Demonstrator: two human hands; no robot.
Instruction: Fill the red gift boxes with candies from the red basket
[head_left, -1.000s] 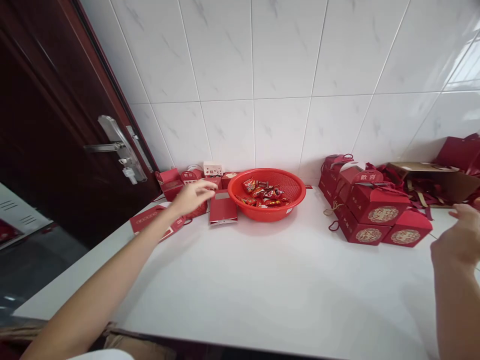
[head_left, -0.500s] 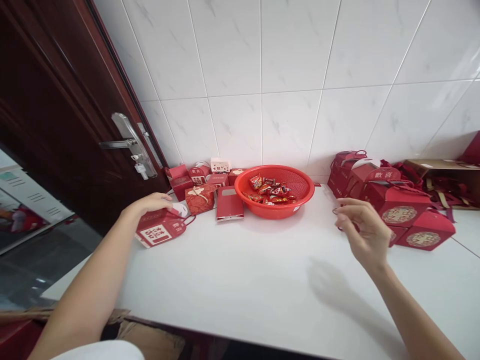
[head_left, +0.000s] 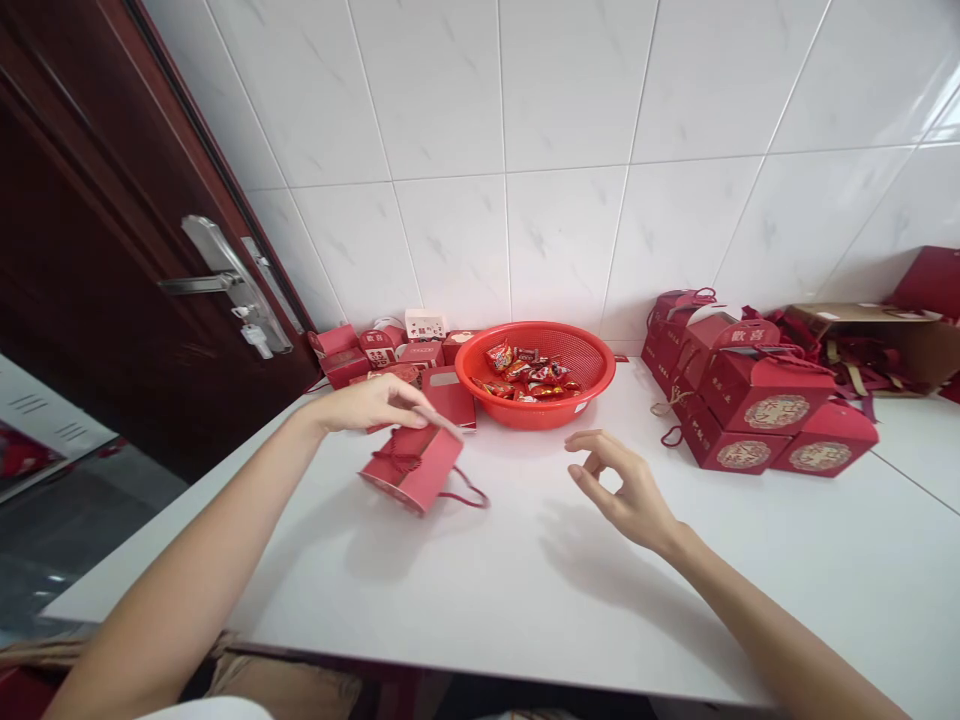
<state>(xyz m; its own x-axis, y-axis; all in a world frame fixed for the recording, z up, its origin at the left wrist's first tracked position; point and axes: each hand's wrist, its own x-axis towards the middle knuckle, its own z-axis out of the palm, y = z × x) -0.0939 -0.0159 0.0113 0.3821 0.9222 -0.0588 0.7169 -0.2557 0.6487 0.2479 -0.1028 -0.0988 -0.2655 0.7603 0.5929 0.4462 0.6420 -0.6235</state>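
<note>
Along the back edge of the table [head_left: 487, 600], the red basket [head_left: 535, 413] holds wrapped sweets [head_left: 529, 375]; farther right, the cardboard box [head_left: 862, 313] contains dark ribbons [head_left: 862, 365]. I have the left hand [head_left: 367, 405] pinching a red carton [head_left: 433, 468], tilted just below its fingers; the right hand [head_left: 619, 490], half open and empty, stands apart, right of the carton.

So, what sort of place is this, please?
Probably a room in a home or small shop; I cannot tell which. It shows a dark brown panelled door, a glossy white tiled wall, and red cardboard boxes on a flat white table.
</note>
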